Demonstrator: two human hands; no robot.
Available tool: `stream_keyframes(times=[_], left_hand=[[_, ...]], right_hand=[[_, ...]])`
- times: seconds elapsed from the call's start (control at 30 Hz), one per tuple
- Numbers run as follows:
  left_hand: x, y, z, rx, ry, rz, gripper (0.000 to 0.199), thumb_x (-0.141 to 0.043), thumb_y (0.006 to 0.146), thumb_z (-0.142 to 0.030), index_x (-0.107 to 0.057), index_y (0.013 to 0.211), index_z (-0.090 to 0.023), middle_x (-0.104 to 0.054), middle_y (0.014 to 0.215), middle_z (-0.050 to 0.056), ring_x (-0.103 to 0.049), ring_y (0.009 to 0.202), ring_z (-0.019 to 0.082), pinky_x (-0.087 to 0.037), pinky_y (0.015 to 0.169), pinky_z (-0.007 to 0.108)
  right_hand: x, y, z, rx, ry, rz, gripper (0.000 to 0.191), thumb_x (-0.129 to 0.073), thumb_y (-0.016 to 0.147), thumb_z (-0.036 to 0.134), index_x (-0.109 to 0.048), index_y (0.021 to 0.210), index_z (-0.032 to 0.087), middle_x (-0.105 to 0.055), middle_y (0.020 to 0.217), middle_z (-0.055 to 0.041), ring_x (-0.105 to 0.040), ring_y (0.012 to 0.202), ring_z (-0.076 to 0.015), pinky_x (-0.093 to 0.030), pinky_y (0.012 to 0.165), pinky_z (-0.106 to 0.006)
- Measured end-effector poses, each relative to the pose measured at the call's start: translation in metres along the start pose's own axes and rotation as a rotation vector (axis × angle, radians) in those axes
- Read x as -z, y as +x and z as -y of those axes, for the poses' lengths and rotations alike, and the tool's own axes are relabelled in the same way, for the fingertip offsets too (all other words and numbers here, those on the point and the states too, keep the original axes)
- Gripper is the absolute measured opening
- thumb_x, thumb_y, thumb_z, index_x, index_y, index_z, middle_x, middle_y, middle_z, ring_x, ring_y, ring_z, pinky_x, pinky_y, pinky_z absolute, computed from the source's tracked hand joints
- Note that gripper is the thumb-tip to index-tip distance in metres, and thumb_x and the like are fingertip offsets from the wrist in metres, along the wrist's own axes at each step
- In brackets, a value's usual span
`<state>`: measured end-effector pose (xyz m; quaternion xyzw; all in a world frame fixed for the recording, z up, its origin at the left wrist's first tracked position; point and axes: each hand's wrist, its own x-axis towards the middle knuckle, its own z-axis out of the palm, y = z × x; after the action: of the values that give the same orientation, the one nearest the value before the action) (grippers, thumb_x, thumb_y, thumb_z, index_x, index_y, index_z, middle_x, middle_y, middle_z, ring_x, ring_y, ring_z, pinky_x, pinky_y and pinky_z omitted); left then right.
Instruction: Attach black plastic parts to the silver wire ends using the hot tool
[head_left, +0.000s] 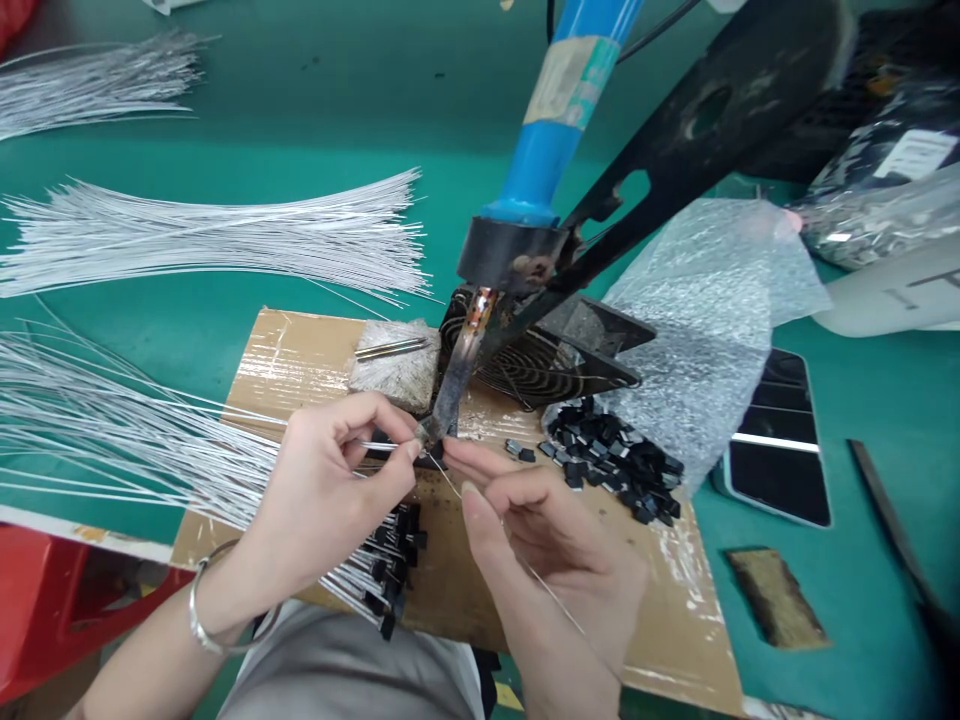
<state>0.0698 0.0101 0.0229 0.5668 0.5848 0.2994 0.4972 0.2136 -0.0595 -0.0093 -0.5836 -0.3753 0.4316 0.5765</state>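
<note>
My left hand (319,490) is closed, thumb and index finger pinching a thin white wire (381,446) just under the tip of a blue-handled soldering iron (536,150). Between the fingers of my right hand (559,560) runs a thin strand of solder wire (555,598), its end reaching toward that same tip. The exact contact at the tip is too small to make out. Below my left hand lie several white wires with black connectors (390,570) on their ends. Loose black connectors (615,455) are heaped right of the iron.
A black metal bracket (675,150) holds the iron over a cardboard sheet (450,560). Behind the tip is a black fan (540,370); left of it, a pale block (397,365). Wire bundles (217,235) lie left; a bubble-wrap bag (690,320), phone (776,440) and sponge (776,597) right.
</note>
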Motion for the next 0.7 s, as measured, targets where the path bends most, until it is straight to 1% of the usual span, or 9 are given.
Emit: stream_keyframes(times=[0.1,0.17,0.27,0.4,0.57,0.7], left_hand=[[0.0001,0.0000,0.0003,-0.006,0.010,-0.001,0.007,-0.066,0.078,-0.020,-0.068,0.071,-0.020,-0.076,0.081,0.005,-0.072,0.081,0.022,-0.049,0.063,0.029],[0.0004,-0.0003,0.0007,-0.005,0.013,0.001,0.006,-0.067,0.078,-0.021,-0.068,0.072,-0.020,-0.074,0.078,0.004,-0.073,0.082,0.023,-0.050,0.064,0.029],[0.0006,-0.0010,0.0013,-0.008,0.025,0.002,0.006,-0.067,0.079,-0.021,-0.068,0.073,-0.020,-0.072,0.075,0.003,-0.073,0.085,0.024,-0.050,0.065,0.030],[-0.0002,-0.0004,0.0011,0.001,0.015,0.010,0.006,-0.067,0.079,-0.021,-0.068,0.074,-0.020,-0.072,0.074,0.003,-0.073,0.084,0.024,-0.050,0.065,0.030],[-0.0005,0.0006,0.0010,0.009,-0.001,0.002,0.005,-0.067,0.079,-0.021,-0.068,0.074,-0.020,-0.076,0.082,0.004,-0.073,0.084,0.023,-0.050,0.063,0.029],[-0.0002,-0.0005,0.0010,0.004,0.002,-0.002,0.007,-0.067,0.079,-0.022,-0.068,0.073,-0.020,-0.076,0.083,0.004,-0.073,0.083,0.022,-0.049,0.063,0.028]], right_hand=[[-0.0023,-0.0021,0.0024,-0.039,0.007,-0.035,0.023,-0.075,0.094,0.025,-0.064,0.074,0.024,-0.084,0.108,-0.0037,-0.079,0.111,-0.0194,-0.064,0.094,-0.026],[-0.0038,-0.0033,0.0045,-0.073,0.016,-0.062,0.024,-0.075,0.094,0.025,-0.064,0.073,0.024,-0.084,0.108,-0.0046,-0.079,0.112,-0.0206,-0.064,0.095,-0.028],[-0.0039,-0.0038,0.0062,-0.086,0.019,-0.060,0.024,-0.075,0.094,0.024,-0.063,0.073,0.023,-0.084,0.108,-0.0062,-0.079,0.111,-0.0233,-0.064,0.097,-0.033],[-0.0021,-0.0031,0.0056,-0.093,0.011,-0.040,0.024,-0.074,0.095,0.026,-0.064,0.074,0.023,-0.084,0.111,-0.0071,-0.079,0.113,-0.0237,-0.065,0.096,-0.033],[-0.0015,-0.0018,0.0031,-0.064,0.001,-0.034,0.023,-0.074,0.095,0.026,-0.064,0.075,0.023,-0.084,0.110,-0.0076,-0.080,0.111,-0.0241,-0.066,0.096,-0.034],[-0.0010,-0.0009,0.0010,-0.035,-0.001,-0.023,0.022,-0.075,0.094,0.025,-0.064,0.075,0.023,-0.084,0.110,-0.0071,-0.080,0.110,-0.0239,-0.066,0.096,-0.034]])
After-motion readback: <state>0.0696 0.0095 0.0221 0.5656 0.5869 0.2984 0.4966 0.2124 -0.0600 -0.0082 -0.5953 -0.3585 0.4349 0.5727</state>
